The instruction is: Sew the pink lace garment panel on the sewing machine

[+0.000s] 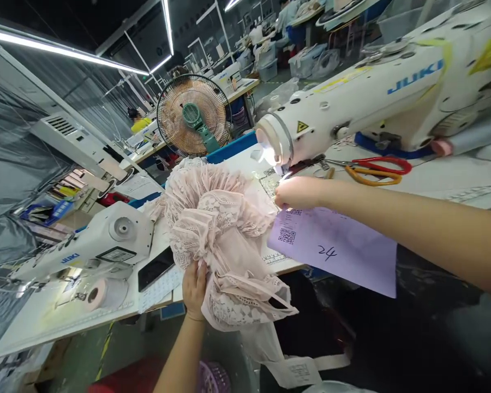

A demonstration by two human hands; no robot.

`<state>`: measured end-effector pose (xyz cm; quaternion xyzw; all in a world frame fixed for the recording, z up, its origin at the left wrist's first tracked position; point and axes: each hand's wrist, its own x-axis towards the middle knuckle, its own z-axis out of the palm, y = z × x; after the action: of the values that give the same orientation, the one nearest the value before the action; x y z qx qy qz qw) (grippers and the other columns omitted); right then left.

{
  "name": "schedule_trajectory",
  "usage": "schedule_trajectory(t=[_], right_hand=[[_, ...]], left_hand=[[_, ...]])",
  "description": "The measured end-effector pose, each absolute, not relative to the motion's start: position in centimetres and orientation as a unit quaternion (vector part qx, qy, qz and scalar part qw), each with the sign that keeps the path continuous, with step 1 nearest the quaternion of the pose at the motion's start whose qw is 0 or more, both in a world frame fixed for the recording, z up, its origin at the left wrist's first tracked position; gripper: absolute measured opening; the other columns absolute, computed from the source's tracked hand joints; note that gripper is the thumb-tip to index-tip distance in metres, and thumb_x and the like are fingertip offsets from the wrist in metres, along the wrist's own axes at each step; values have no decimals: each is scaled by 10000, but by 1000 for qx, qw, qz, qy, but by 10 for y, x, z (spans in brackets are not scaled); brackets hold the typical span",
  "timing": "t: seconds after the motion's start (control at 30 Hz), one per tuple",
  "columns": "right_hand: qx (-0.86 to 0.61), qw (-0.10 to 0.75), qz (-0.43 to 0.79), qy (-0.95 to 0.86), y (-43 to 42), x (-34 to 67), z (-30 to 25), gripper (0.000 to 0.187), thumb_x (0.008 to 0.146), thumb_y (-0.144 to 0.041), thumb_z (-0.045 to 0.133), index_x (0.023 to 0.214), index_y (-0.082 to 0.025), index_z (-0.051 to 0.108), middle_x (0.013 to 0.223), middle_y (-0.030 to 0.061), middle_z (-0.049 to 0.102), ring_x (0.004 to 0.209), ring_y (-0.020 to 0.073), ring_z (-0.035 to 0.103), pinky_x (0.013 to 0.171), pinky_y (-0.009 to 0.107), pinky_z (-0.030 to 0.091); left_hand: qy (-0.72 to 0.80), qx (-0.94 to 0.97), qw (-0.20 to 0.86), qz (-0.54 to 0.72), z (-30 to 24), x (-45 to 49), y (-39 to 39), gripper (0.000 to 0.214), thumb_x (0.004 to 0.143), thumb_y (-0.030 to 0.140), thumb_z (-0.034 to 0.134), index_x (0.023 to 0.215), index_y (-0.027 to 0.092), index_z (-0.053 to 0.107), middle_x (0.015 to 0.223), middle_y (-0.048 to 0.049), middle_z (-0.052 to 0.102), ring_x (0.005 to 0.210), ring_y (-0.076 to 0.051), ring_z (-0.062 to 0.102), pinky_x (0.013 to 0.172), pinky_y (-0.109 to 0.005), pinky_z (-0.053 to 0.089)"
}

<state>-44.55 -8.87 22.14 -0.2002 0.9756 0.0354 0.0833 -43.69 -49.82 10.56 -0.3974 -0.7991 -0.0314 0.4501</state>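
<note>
A bunched heap of pale pink lace fabric (pixel 225 240) lies over the front edge of the sewing table. My left hand (pixel 194 289) is closed on the near left side of this lace, its fingers partly sunk in the folds. Close by the lit needle area of the right sewing machine (pixel 352 103), my right hand (pixel 295 192) is closed. Its fingertips pinch the upper left corner of a purple paper sheet (pixel 352 251) marked 24, beside the edge of the lace. Whether lace is also between those fingers is hidden.
Red and orange-handled scissors (pixel 378 170) lie right of the needle area. A second sewing machine (pixel 106 240), a thread cone (pixel 102 293) and a dark phone-like slab (pixel 155 268) are at left. Beyond the table stands a fan (pixel 193 114). A purple basket (pixel 215 376) is below.
</note>
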Motion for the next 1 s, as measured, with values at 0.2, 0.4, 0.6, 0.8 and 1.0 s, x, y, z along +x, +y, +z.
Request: schedule_trajectory(t=[0.2,0.4,0.6,0.8,1.0], right_hand=[[-269,-7,53,962,-94,-445,216,262,659,54,562,670,-183,671,783,66,630,795,201,542,571,299,291],[-319,-42,67,944,-93,-445,206,243,717,34,556,709,-177,675,779,60,627,780,195,519,617,296,329],[-328,-92,46,939,-96,-443,187,226,770,-14,557,792,-195,692,867,56,651,856,201,544,698,306,382],[-87,-187,13,978,-112,-387,151,171,866,-138,497,930,-102,652,932,158,627,783,257,575,555,307,400],[-54,-211,-1,976,-112,-343,111,439,938,-404,426,1186,-81,591,1251,191,569,1133,322,518,882,444,446]], left_hand=[[-810,-392,436,-24,104,-433,-500,488,952,206,409,1435,195,347,1217,-207,593,1221,-313,517,881,-434,506],[-825,-385,413,-25,102,-432,-503,543,930,260,475,1448,213,318,1250,-186,580,1188,-311,543,889,-441,513],[-824,-386,412,-41,103,-432,-501,551,910,237,504,1436,211,342,1264,-182,574,1179,-319,547,885,-457,515],[-819,-393,416,-39,105,-432,-501,477,918,212,485,1389,194,412,1285,-187,558,1203,-306,532,902,-446,508],[-822,-390,412,-38,104,-432,-502,428,910,195,496,1338,181,474,1268,-177,572,1205,-288,533,937,-427,497]])
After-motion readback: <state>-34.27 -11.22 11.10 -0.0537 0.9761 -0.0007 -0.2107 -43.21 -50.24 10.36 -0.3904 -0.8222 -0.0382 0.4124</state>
